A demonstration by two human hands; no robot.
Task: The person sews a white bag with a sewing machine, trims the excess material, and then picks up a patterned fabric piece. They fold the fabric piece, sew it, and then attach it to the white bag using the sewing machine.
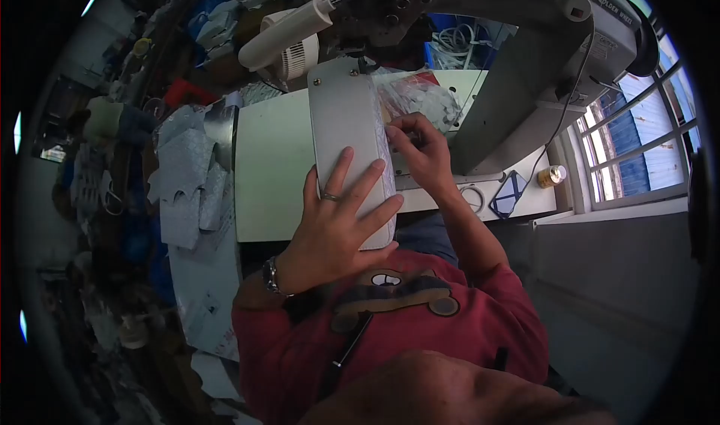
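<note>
A long, pale grey panel (pixel 341 118) with a rounded near end lies lengthwise in front of me, under the head of the sewing machine (pixel 390 13). Two metal rivets or screws sit at its far end, and a textured, whitish strip runs down its right side. My left hand (pixel 337 219) rests flat across the panel's near half, fingers spread, with a ring and a wristwatch on it. Beside the right edge, my right hand (pixel 424 155) has thumb and fingers pinched together. What is between those fingertips is too small to make out.
On the left, pieces of silvery-white material (pixel 187 170) are stacked by the pale table (pixel 274 163). Clear plastic (pixel 420 99) lies behind the panel. A phone (pixel 508 195), a tape roll (pixel 472 198) and a small jar (pixel 551 176) stand right. A lamp (pixel 289 31) hangs overhead.
</note>
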